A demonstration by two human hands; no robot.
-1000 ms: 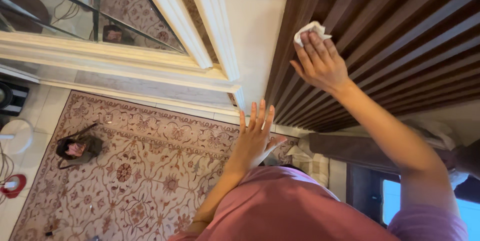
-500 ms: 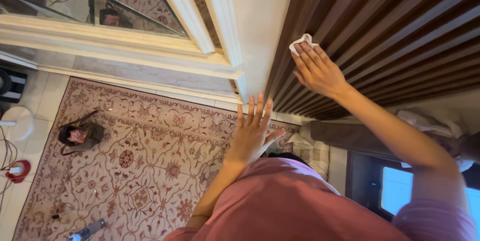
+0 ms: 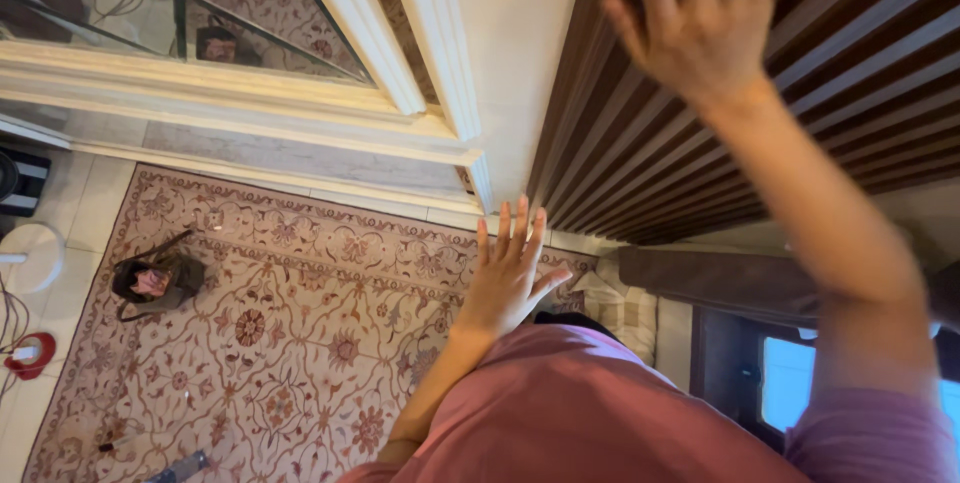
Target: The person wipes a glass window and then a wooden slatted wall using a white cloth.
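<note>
Left hand [image 3: 510, 273], fingers spread and empty, is held out flat over the patterned rug [image 3: 280, 333]. Right hand [image 3: 705, 18], fingers extended, lies against the dark slatted panel [image 3: 860, 73]; whether it grips anything cannot be told. White moulding [image 3: 430, 43] lies left of it.

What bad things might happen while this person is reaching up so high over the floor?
Two risks. The right hand stretches far up the dark slatted wall, while the left hand only lies flat and open, gripping nothing. The patterned rug appears far below, so a slip might mean a fall. Also, a bag and cords lie on the floor below and might trip someone stepping down.
</note>
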